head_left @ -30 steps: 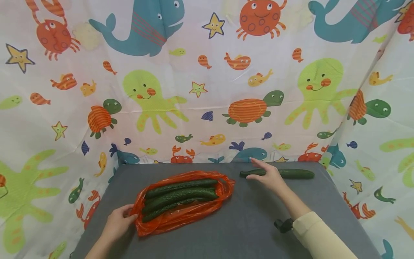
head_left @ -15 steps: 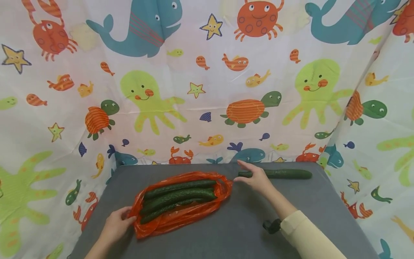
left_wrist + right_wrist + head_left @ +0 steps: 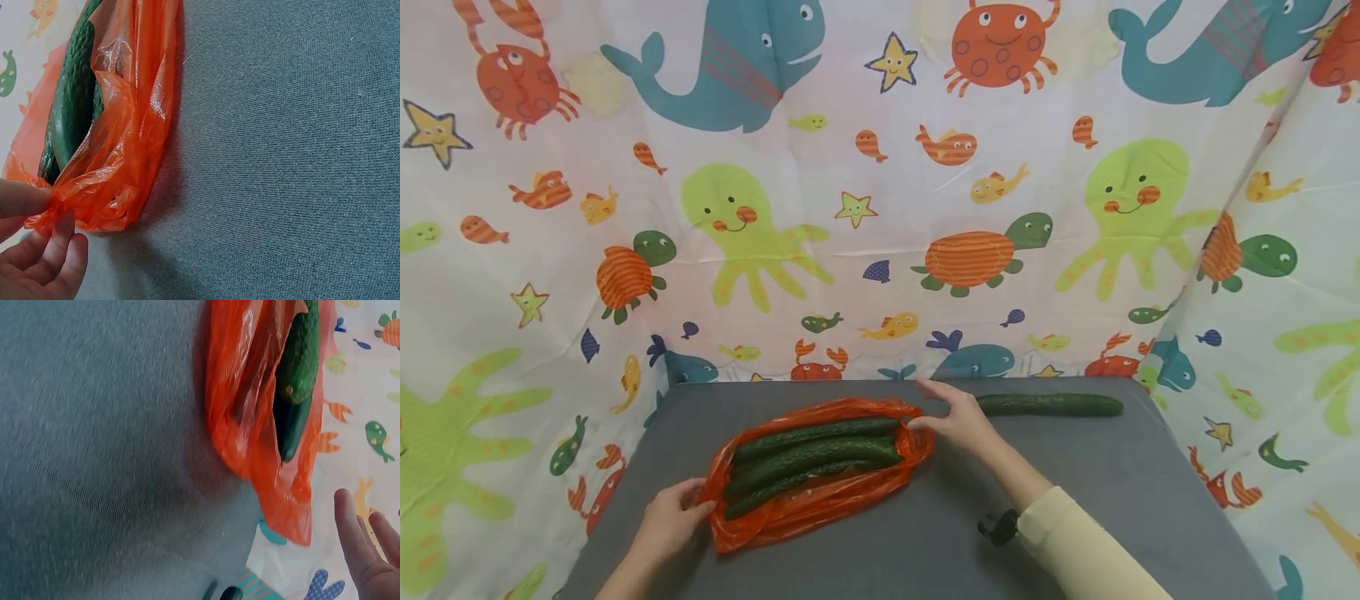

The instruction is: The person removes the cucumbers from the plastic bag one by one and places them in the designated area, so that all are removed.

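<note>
An orange plastic bag lies on the grey table with several dark green cucumbers in its opening. My left hand pinches the bag's left end; the left wrist view shows thumb and fingers on the gathered plastic. At the bag's right end is my right hand, fingers spread. In the right wrist view that hand appears beside the bag's end, with a gap between them. A single cucumber lies on the table to the right of this hand, its left end hidden behind it.
A grey table extends in front of the bag and to the right. Behind it and along both sides hangs a white curtain printed with sea animals. A black wrist-worn device is at the right sleeve.
My right hand has moved left from over the single cucumber's left part to the bag's right end. My left hand keeps its grip on the bag, and the view has shifted slightly.
</note>
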A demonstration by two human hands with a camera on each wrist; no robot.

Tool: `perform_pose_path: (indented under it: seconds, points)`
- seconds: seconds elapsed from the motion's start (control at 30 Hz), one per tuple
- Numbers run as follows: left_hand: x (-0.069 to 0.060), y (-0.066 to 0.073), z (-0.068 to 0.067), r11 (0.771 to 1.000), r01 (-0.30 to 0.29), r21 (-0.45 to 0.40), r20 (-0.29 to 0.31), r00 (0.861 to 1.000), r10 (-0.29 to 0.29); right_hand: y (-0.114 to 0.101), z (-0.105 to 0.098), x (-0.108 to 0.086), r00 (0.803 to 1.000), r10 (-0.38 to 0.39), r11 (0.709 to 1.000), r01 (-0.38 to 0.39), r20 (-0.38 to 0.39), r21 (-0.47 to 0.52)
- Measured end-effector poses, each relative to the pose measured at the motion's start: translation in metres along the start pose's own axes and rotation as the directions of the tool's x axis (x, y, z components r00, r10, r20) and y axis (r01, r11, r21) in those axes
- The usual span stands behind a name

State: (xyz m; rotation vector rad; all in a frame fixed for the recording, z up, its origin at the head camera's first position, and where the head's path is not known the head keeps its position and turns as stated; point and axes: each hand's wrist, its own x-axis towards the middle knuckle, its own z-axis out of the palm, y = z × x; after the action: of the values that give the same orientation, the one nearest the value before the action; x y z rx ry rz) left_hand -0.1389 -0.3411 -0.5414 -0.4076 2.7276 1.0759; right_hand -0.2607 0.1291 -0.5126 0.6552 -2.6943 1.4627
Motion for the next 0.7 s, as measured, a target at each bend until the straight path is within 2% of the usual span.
perform_pose_path:
  seconds: [0.4, 0.7]
  points:
    - [0.000, 0.002, 0.000, 1.000, -0.014, 0.016, 0.005, 1.000, 0.014, -0.020, 0.032, 0.001, 0.998, 0.032, 0.996, -0.036, 0.047, 0.079]
    - [0.002, 0.003, 0.002, 1.000, -0.008, 0.024, 0.006, 1.000, 0.008, -0.025, 0.053, 0.001, 0.993, -0.023, 0.996, 0.012, 0.113, 0.090]
